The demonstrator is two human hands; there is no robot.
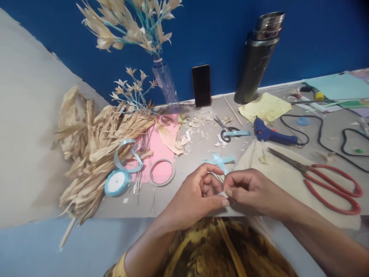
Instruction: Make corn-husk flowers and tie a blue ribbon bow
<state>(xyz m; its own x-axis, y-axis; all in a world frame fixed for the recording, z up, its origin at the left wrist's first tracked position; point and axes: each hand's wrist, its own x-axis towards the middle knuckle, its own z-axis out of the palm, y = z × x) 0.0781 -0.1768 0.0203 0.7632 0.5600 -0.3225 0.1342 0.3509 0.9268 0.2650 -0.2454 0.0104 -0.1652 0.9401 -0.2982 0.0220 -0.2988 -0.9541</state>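
Observation:
Close together above the table's front edge are my left hand [201, 191] and my right hand [248, 189], their fingertips almost meeting. A small white piece [222, 195] shows between them, mostly covered by the fingers; its kind is unclear. My right thumb and index finger pinch at it. The left thumb lies along its lower side, with the other left fingers curled. Just beyond the fingertips, light blue ribbon pieces [219, 158] lie crossed on the table. Thin pale strands show between the hands and this ribbon.
Red-handled scissors [331, 184] lie on cloth at right, below a blue glue gun [273, 135]. Small scissors [227, 129] lie ahead. Dried husks [95, 154], a ribbon roll [117, 182] and a tape ring [162, 172] are left. A phone [201, 85] and flask [258, 61] stand behind.

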